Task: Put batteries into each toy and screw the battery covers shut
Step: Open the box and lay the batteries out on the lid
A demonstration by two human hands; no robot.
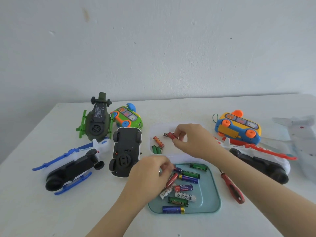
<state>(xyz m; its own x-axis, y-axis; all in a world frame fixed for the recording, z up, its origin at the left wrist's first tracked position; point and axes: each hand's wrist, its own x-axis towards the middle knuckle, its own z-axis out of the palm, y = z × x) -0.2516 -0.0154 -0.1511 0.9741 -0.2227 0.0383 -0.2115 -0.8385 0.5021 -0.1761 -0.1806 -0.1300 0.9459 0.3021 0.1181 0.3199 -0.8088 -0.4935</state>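
Lowest in frame, left hand [150, 170] with fingers curled among loose batteries [189, 179] in teal tray [210, 199]; clamped on one or not, cannot tell. Far left on table [34, 211], blue helicopter [71, 168] belly-up, then green helicopter [97, 122], green bus [128, 117] and upturned car [125, 151]. At centre, right hand [193, 141] with fingers pinching red battery [171, 135] above white tray [181, 158]. Right of that, red screwdriver [232, 189] beside teal tray, yellow bus [239, 129], red helicopter [259, 156].

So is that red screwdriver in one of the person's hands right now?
No, the red screwdriver lies on the table beside the teal tray, while the right hand pinches a red battery.
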